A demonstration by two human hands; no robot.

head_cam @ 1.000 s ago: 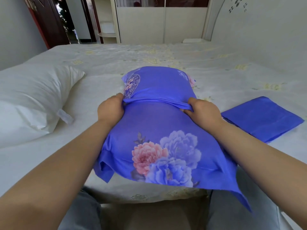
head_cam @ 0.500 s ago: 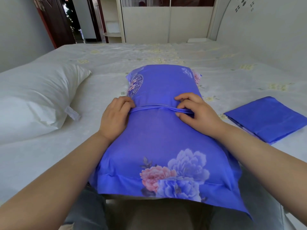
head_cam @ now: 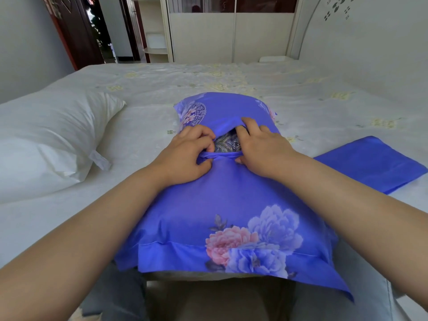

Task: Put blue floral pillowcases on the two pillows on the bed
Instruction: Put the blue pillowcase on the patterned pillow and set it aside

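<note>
A pillow in a blue floral pillowcase (head_cam: pixel 222 205) lies lengthwise in front of me on the bed, pink and lilac peonies near its front hem. My left hand (head_cam: pixel 185 156) grips the bunched edge of the case's back flap. My right hand (head_cam: pixel 261 144) holds the other flap's edge and lifts it, so a gap shows a dark patterned fabric (head_cam: pixel 228 143) inside. A bare white pillow (head_cam: pixel 46 137) lies at the left. A second blue pillowcase (head_cam: pixel 372 163), folded flat, lies at the right.
The bed (head_cam: pixel 231 82) has a pale sheet with faint yellow flowers and stretches far ahead. A white headboard wall (head_cam: pixel 370 54) stands at the right, a wardrobe (head_cam: pixel 231 42) at the back, a dark doorway (head_cam: pixel 92 31) at the back left.
Both hands have moved together toward the middle of the flap seam. The right hand has pulled the upper flap open, so the patterned fabric inside now shows.
</note>
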